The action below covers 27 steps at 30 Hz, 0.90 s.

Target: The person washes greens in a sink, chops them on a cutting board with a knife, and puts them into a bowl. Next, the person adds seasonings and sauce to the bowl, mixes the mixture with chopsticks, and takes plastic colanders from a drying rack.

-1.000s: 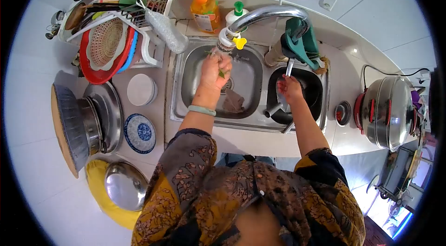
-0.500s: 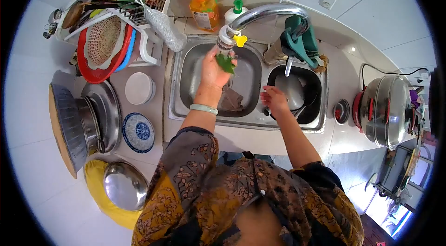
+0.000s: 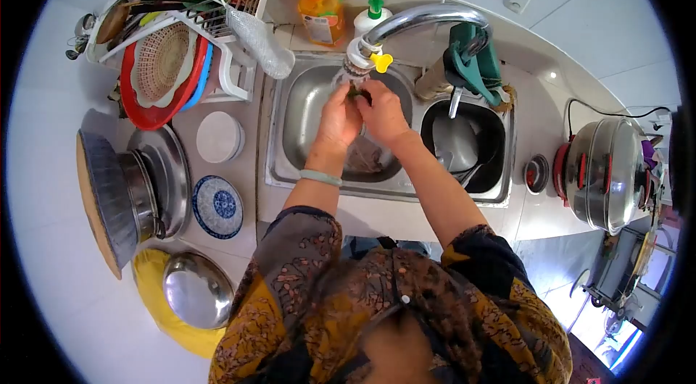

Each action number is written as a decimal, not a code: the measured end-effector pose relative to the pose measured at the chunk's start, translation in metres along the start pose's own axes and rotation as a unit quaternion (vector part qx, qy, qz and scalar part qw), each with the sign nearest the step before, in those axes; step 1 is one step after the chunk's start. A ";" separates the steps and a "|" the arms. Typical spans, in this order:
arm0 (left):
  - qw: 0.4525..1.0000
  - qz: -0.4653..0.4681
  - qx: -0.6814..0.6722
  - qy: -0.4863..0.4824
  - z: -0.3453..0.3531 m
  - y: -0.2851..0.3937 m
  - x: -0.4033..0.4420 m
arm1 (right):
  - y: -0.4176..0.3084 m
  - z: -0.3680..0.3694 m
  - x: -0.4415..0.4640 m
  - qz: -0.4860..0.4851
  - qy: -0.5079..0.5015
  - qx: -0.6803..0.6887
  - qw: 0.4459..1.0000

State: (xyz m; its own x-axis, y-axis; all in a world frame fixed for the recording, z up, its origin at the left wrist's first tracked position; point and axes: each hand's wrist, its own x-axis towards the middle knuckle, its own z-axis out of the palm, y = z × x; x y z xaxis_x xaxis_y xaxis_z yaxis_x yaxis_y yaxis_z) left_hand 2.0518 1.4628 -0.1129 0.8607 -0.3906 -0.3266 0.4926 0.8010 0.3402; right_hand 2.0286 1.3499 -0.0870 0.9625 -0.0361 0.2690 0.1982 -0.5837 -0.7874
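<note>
Under the tap, both hands meet over the left sink basin. My left hand is closed around a green leaf, of which only a small dark part shows between the fingers. Pressed against it, my right hand has its fingers curled onto the same leaf. Water seems to run over the fingertips. Below the hands, a brownish piece of something lies on the basin floor; its kind is unclear.
The right basin holds a metal pan and utensils. An orange soap bottle, a white pump bottle and a green holder stand behind. Left are a dish rack, a blue-patterned plate and bowls; right, a steamer.
My right hand has moved from above the right basin, up and left, to join my left hand at the leaf. The leaf is now mostly covered by fingers.
</note>
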 end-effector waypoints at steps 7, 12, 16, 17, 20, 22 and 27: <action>0.998 -0.003 0.017 -0.057 0.009 0.005 0.000 | 0.027 0.011 0.009 0.211 -0.069 0.175 0.959; 0.997 -0.037 0.065 -0.014 -0.014 0.012 0.005 | 0.010 0.007 0.016 0.346 -0.089 0.323 0.876; 0.992 0.061 0.093 0.051 -0.003 0.009 0.005 | 0.004 0.017 0.009 0.225 -0.056 0.157 0.960; 0.994 0.064 0.080 0.037 -0.005 0.008 0.006 | 0.002 0.018 0.009 0.218 -0.060 0.120 0.967; 0.998 0.050 0.028 0.007 -0.014 0.010 0.007 | 0.003 0.020 0.011 0.254 -0.077 0.135 0.955; 0.999 0.011 -0.031 0.010 -0.012 0.014 0.002 | 0.010 0.023 0.010 0.254 -0.100 0.139 0.952; 0.998 0.021 -0.052 0.004 0.001 0.016 -0.003 | 0.009 0.020 0.007 0.256 -0.121 0.202 0.938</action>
State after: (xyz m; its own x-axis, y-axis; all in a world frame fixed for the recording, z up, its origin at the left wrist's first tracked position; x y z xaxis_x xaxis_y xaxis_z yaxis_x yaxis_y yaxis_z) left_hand 2.0573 1.4758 -0.1055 0.8794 -0.3520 -0.3206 0.4391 0.8599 0.2603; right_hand 2.0406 1.3611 -0.1031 0.9550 -0.0150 -0.2964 -0.2940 -0.1840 -0.9379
